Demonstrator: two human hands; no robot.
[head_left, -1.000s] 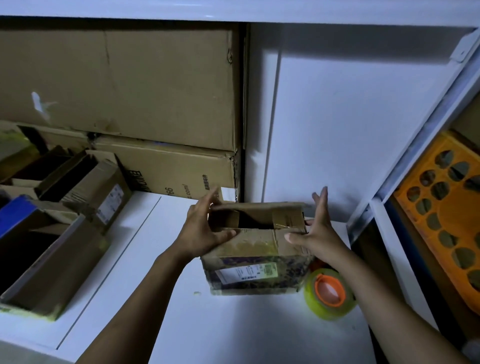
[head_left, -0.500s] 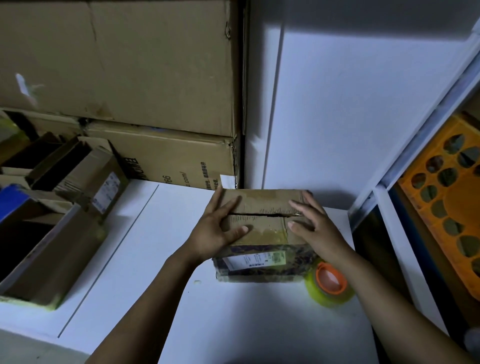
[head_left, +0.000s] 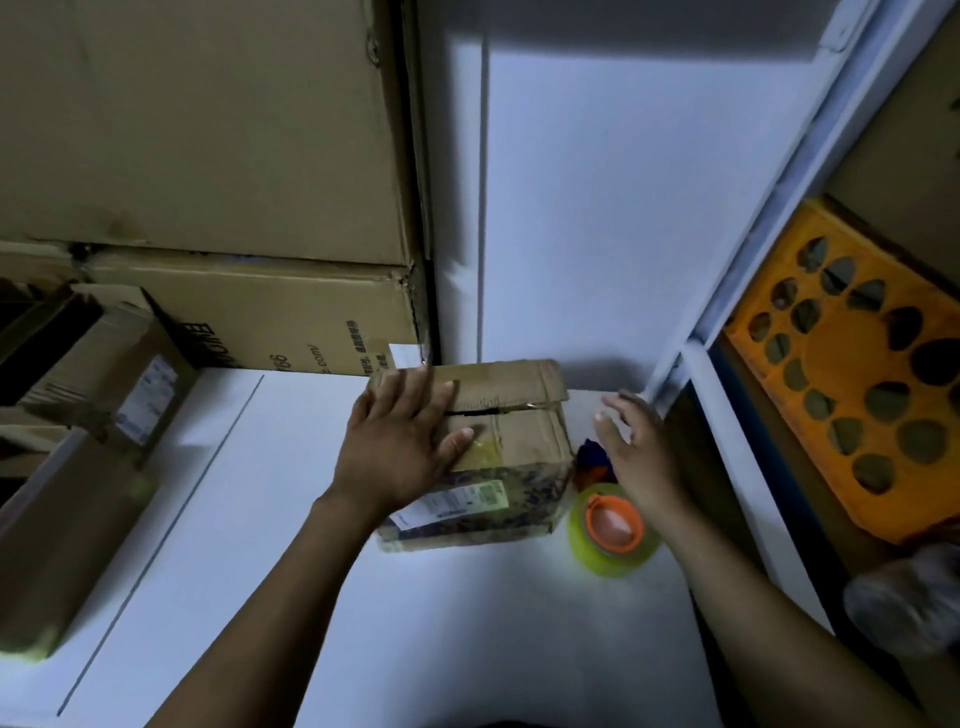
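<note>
where the left fingers (head_left: 397, 395) lie straight and spread, i see them pressing flat on the closed top flaps of the small brown cardboard box (head_left: 511, 410), with the thumb laid along the near flap just under the seam. the left hand (head_left: 400, 447) curls round nothing and only bears down. the right hand (head_left: 636, 449) is blurred, its fingers loose and holding nothing, just beside the box's right wall and apart from it. the box sits on the white shelf surface (head_left: 363, 597), against the white back panel, its printed label facing me. touching its near right corner lies a yellow-green tape roll with an orange core (head_left: 613, 522), and a small blue and orange object (head_left: 589, 460) shows between box and right hand. further left stand the stacked large brown cartons (head_left: 234, 218) and some open cardboard boxes (head_left: 104, 374). far right hangs an orange plastic crate with round holes (head_left: 857, 395).
</note>
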